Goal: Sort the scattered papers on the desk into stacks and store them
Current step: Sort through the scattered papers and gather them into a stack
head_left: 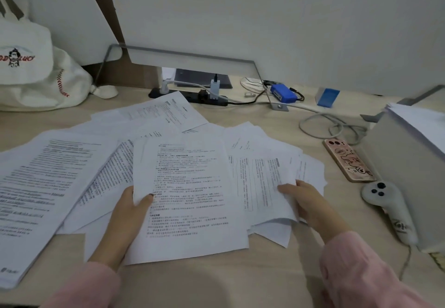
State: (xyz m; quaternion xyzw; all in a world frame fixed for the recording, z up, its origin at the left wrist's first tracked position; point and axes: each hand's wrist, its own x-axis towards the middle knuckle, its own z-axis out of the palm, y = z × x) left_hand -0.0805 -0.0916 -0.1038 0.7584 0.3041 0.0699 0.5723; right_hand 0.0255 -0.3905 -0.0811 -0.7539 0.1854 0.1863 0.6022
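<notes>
The papers [168, 120] lie spread over the middle of the light wooden desk [240, 281], many on top of each other. Low in the middle, the left hand [130, 209] pinches the left edge of one printed sheet [190, 187], with the thumb on top. To the right of it, the right hand [304, 199] grips the edge of a small bunch of sheets [265, 177]. A thick stack [41, 187] sits at the left edge. A phone in a pink case [346, 161] and a white controller [387, 206] lie at the right, beside a white box [409, 182] with more paper [419, 120] on top. A white cloth bag [29, 67] sits at the upper left.
</notes>
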